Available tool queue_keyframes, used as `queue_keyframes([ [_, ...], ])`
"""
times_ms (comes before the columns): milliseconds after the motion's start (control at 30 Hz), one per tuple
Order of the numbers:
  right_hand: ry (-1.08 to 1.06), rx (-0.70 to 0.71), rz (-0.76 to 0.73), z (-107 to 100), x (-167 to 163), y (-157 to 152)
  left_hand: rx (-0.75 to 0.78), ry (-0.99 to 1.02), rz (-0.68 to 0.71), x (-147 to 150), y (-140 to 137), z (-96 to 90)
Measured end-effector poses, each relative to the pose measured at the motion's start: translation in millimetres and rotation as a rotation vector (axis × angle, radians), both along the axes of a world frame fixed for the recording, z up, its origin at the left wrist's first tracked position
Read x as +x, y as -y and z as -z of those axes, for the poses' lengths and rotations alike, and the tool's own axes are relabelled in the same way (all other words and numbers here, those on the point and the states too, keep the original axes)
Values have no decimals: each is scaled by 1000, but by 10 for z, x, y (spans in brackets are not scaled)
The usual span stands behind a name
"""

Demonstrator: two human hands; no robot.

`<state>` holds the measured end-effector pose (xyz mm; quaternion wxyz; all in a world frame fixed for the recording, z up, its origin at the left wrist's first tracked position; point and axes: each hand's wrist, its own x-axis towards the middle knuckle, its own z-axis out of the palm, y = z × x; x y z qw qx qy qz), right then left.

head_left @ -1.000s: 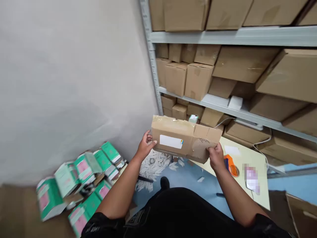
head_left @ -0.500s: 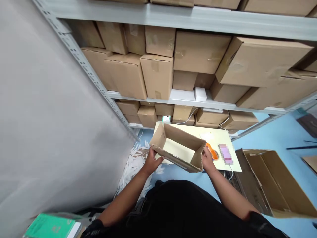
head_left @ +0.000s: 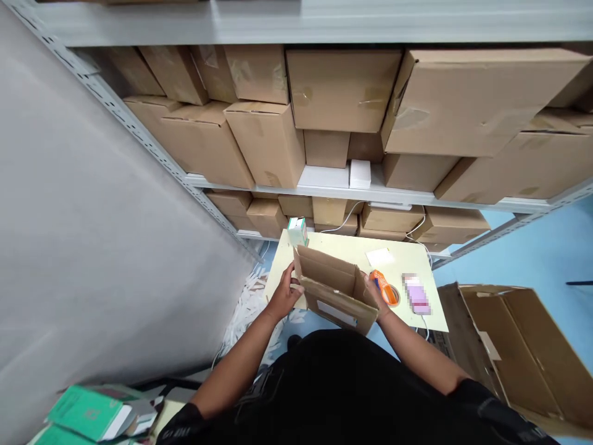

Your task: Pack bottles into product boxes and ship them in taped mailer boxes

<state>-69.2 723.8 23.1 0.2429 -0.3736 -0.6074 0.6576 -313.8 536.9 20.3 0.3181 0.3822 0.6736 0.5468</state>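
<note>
Between my two hands is a brown cardboard box [head_left: 340,303] with its top open. It is tilted, and a white label shows on the side facing me. My left hand [head_left: 283,295] is closed on the box's left end, its thumb by the near edge. At the right end my right hand [head_left: 376,298] grips the box, with some of its fingers hidden behind the cardboard. The box is over the near edge of a pale yellow table [head_left: 324,238]. Just right of my right hand lies an orange tape dispenser [head_left: 384,289].
A green and white carton [head_left: 297,232], a white paper [head_left: 380,256] and a pixelated phone-like item [head_left: 417,295] are on the table. Shelves [head_left: 324,191] of cardboard boxes stand ahead. An open carton [head_left: 519,346] sits right; paper strips [head_left: 250,309] litter the floor left; green boxes [head_left: 86,411] lie lower left.
The box has tipped, so its labelled side now shows and less of its inside does. The green and white carton behind it has come into fuller view. The camera view has shifted slightly.
</note>
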Motion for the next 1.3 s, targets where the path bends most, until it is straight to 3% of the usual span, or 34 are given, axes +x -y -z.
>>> queue_keyframes([
  [133, -28, -25, -84, 111, 202, -170, -51, 26, -147, 161, -158, -82],
  [300, 134, 33, -39, 160, 207, -225, -10, -66, -152, 399, -270, -155],
  [433, 192, 80, 9, 170, 115, -338, -39, -89, -187, 340, -204, -207],
  [667, 267, 202, 263, 293, -190, -607, 30, -419, 287, -104, -148, -210],
  [800, 311, 271, 287, 342, -255, -687, 84, -534, 419, -302, -217, -136],
  [867, 254, 305, 252, 326, -169, -673, 91, -558, 387, -357, -265, -103],
  [1033, 47, 344, 74, 276, 267, -341, 43, -577, 132, -326, -468, -42],
  [1167, 156, 518, 17, 324, 435, 2, -87, -600, -28, -249, -656, 3],
  [1300, 278, 694, 51, 404, 325, 111, -184, -483, -153, -274, -751, 40],
])
